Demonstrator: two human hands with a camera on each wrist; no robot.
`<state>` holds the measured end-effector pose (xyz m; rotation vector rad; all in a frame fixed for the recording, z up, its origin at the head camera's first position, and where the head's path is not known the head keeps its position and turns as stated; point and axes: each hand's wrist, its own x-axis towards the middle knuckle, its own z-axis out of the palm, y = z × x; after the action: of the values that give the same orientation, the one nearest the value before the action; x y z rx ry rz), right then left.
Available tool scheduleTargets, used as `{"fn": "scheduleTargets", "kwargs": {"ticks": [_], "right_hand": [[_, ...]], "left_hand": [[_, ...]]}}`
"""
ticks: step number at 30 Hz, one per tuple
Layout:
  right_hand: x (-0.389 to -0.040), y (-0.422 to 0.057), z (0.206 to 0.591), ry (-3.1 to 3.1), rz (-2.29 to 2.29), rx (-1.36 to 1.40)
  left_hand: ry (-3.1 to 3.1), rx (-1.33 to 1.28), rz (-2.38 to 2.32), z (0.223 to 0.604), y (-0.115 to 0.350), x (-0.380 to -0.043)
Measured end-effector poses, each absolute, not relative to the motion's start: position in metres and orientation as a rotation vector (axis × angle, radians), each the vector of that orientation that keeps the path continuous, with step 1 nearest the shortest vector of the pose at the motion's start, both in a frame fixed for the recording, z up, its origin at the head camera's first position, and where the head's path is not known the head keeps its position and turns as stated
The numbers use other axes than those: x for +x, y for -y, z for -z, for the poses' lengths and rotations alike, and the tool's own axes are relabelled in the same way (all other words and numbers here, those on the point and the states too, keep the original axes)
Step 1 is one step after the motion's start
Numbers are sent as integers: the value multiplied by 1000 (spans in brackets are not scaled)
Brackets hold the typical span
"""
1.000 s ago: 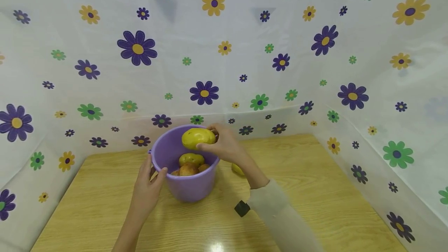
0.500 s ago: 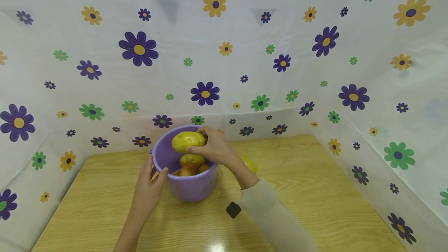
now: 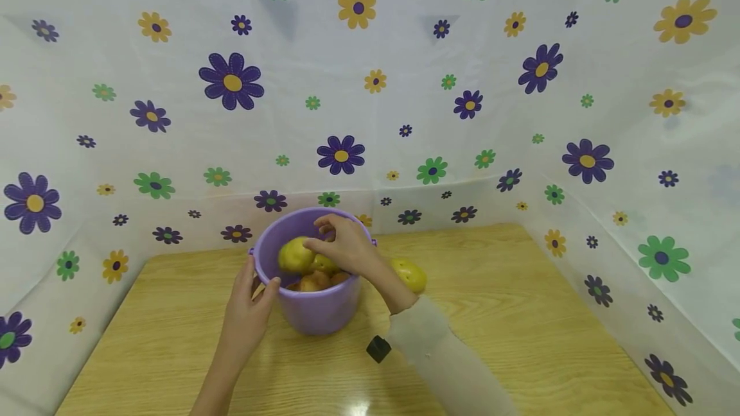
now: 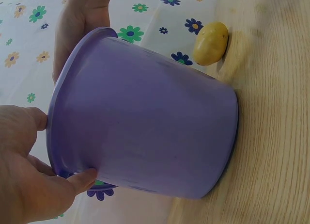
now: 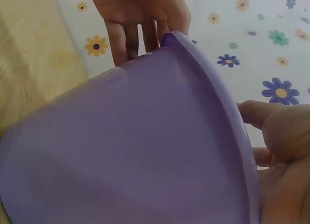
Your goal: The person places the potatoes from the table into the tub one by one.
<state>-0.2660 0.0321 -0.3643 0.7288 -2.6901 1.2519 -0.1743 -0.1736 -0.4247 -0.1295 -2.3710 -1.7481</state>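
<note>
A purple bucket point(image 3: 320, 311) stands on the wooden table, holding a yellow potato point(image 3: 325, 264) and several brown, roundish lumps point(image 3: 315, 282). My left hand point(image 3: 250, 310) grips its left rim, thumb over the edge and fingers against the outer wall, as the left wrist view also shows. Over the bucket's mouth is my right hand point(image 3: 347, 246), its fingers loosely bent and apart. Just below its thumb, inside the bucket, a slightly blurred yellow potato point(image 3: 295, 257) sits free of the fingers. The bucket wall hides the right fingertips in the right wrist view.
Another yellow potato point(image 3: 409, 275) lies on the table point(image 3: 509, 326) right of the bucket, behind my right forearm. A white flower-printed sheet point(image 3: 393, 114) encloses the back and sides. A small black cube point(image 3: 378, 348) shows beside the right cuff.
My right hand carried the potato left over the bucket and let go of it; the potato dropped lower inside. My left hand stayed on the rim.
</note>
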Motion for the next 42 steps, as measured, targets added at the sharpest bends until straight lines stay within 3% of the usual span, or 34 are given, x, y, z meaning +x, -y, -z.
{"fn": "scheduleTargets", "kwargs": {"ticks": [17,42], "right_hand": [[-264,-40,365,2605,-1385,778],[-255,-92,360,2456,-1452,739]], "left_hand": [[2400,-93,1744,422,171,-176],[2443,-57,1759,419,173,-172]]}}
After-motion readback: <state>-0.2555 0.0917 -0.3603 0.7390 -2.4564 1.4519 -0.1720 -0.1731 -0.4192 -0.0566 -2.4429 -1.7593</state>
